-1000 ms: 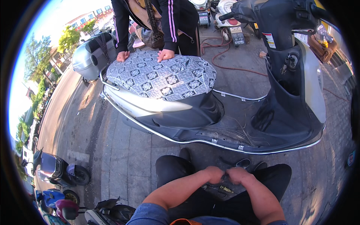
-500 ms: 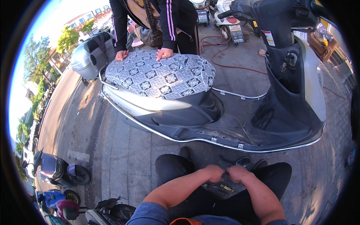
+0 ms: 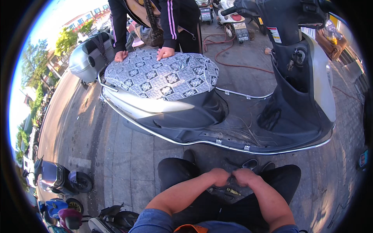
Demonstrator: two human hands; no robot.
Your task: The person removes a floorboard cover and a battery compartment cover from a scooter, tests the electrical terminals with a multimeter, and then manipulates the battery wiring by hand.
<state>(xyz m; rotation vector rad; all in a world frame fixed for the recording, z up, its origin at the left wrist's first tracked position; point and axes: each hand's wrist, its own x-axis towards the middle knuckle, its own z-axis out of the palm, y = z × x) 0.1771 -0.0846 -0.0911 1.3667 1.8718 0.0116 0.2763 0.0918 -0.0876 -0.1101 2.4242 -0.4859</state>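
Closed around a small dark piece (image 3: 232,180), too blurred to identify, the wearer's left hand (image 3: 220,176) and right hand (image 3: 244,176) nearly met, short of the scooter's (image 3: 178,130) near edge. Beyond, another person's hands (image 3: 166,53) rested along the flower-patterned seat's (image 3: 171,78) far edge.

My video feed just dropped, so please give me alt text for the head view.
The wearer's left hand and right hand are close together between bent legs, beside a scooter; whatever they hold is too small to make out. Across the scooter, another person, dressed in black, rests both hands on its patterned seat cover.
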